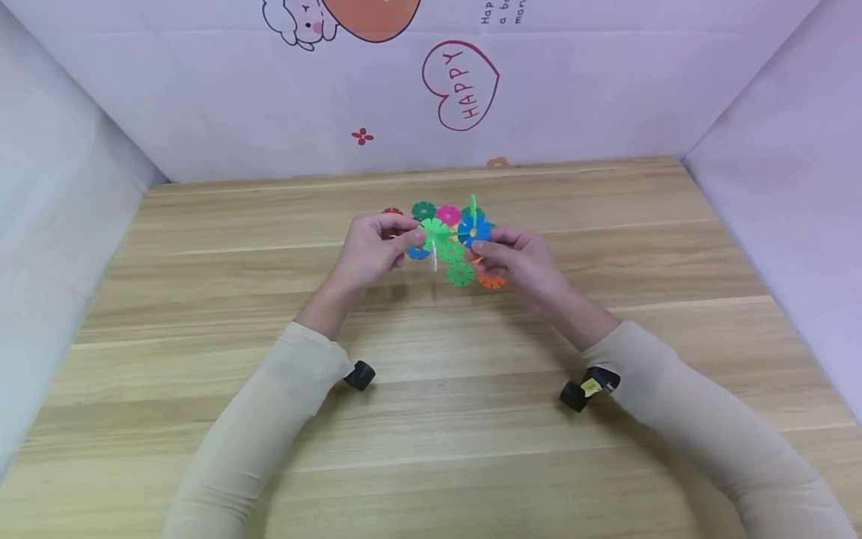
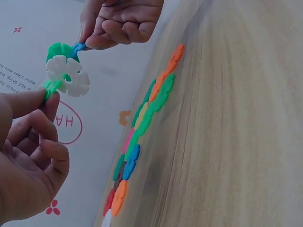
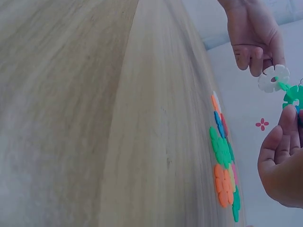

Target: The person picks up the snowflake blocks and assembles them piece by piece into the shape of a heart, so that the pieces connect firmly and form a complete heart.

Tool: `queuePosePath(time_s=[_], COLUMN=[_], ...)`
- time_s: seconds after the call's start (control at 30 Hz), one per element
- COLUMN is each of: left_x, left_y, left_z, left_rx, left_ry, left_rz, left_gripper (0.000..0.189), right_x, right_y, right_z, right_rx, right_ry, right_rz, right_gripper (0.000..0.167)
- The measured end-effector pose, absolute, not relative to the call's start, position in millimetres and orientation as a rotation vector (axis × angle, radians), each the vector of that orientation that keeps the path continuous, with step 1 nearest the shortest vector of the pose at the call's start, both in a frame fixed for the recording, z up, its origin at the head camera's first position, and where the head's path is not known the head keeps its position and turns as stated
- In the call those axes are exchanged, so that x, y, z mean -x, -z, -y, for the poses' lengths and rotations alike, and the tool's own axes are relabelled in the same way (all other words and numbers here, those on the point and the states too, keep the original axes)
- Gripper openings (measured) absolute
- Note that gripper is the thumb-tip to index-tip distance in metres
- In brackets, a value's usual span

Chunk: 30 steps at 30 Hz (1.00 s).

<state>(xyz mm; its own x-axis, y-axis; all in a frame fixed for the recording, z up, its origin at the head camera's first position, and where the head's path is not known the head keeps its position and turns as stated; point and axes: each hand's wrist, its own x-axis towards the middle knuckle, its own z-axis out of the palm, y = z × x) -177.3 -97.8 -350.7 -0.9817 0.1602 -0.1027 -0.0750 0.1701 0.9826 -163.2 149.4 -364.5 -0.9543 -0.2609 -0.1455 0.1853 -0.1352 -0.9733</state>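
Note:
Slotted plastic flower discs are joined into a small chain held above the table between both hands. My left hand (image 1: 369,247) pinches a light green disc (image 1: 434,233) at its left end between thumb and fingertips. At the other end, my right hand (image 1: 532,266) pinches a blue disc (image 1: 474,230). A white disc (image 2: 78,84) stands crosswise in the light green one. Another green disc (image 2: 58,49) is slotted across the blue one, upright and edge-on in the head view.
Loose discs lie flat on the wooden table (image 1: 431,449) below and behind the hands, among them green (image 1: 460,274), orange (image 1: 493,281), pink (image 1: 447,215) and blue (image 1: 417,253) ones. A white printed cloth (image 1: 572,90) rises behind the table's far edge.

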Motion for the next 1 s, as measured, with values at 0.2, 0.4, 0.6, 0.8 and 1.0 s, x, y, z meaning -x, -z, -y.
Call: queuePosePath(time_s=[0.2,0.4,0.6,0.8,1.0], left_x=[178.7,179.0,179.5,180.1,179.9], left_y=[351.6,350.1,350.4,352.4,352.9], left_z=[100.7,107.7,110.3,111.3,111.4], left_rx=[-0.036,0.005,0.025,0.054,0.026], left_ry=[-1.931,-1.931,-1.925,-1.929,-1.944], left_rz=[-2.290,-2.309,-2.324,-2.325,-2.309], left_gripper=[0.026,0.027,0.026,0.023,0.026], right_x=[163.6,167.6,176.0,178.9,180.8], right_y=[366.9,366.3,370.3,375.5,376.0], right_z=[-157.7,-172.6,-188.6,-190.0,-184.5], right_rx=[0.105,0.150,0.350,0.424,0.444], right_ry=[2.056,1.689,1.275,0.888,0.781], right_rz=[-1.927,-2.191,-2.464,-2.648,-2.654], right_gripper=[0.012,0.030,0.029,0.044,0.038])
